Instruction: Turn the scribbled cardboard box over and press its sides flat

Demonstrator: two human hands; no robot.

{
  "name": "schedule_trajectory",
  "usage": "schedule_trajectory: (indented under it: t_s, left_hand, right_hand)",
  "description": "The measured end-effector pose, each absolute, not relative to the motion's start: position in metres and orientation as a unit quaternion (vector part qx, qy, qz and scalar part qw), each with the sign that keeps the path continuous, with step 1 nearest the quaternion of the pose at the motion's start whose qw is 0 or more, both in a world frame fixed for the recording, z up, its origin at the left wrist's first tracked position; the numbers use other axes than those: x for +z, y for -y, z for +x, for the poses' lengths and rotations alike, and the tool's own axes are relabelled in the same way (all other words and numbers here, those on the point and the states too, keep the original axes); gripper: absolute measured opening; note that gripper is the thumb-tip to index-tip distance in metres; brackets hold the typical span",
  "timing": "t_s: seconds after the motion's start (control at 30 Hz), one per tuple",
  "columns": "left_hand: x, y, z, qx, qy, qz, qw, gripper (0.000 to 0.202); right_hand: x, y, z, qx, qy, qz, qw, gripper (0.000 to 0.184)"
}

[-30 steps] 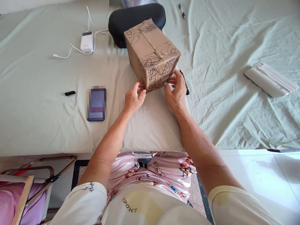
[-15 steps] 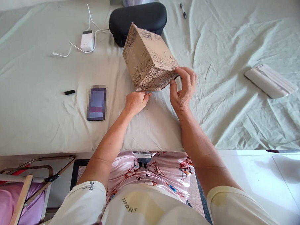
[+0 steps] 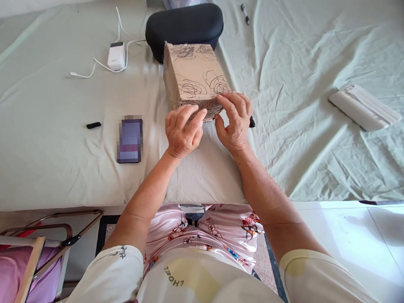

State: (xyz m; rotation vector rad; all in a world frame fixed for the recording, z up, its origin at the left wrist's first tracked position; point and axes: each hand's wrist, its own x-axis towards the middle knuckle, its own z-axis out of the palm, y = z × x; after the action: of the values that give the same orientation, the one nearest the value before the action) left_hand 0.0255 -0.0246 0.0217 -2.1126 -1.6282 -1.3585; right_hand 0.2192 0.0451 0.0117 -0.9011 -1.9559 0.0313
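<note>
A cardboard box (image 3: 200,71) with dark scribbled loops on its faces sits on the pale green sheet, in front of a black case. My right hand (image 3: 234,119) grips the box's near right edge, fingers over the top and thumb lower on the front. At the near left corner is my left hand (image 3: 184,130), its fingers bent but apart, close in front of the box; whether the fingertips press on it I cannot tell. A small black object (image 3: 252,121) pokes out beside my right hand, mostly hidden.
Behind the box lies the black case (image 3: 185,27). To the left are a white charger (image 3: 116,56) with cable, a phone (image 3: 130,139) and a small black stick (image 3: 93,125). A pen (image 3: 245,14) and a white packet (image 3: 364,108) lie to the right.
The box has come down from a tilted, turned pose to sit flatter and squarer to me. My left hand has risen from the sheet to the box's front, its fingers opening.
</note>
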Motion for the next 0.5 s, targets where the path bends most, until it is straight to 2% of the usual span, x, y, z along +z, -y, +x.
schedule_trajectory:
  t_s: [0.23, 0.5]
  left_hand:
    - [0.022, 0.016, 0.02, -0.461, 0.592, -0.661, -0.004, 0.057]
    - [0.018, 0.013, 0.015, -0.439, 0.601, -0.667, 0.013, 0.052]
  right_hand:
    - [0.008, -0.044, 0.208, 0.021, 0.83, -0.312, 0.462, 0.043]
    - [0.012, -0.041, 0.211, 0.145, 0.792, -0.37, 0.463, 0.052]
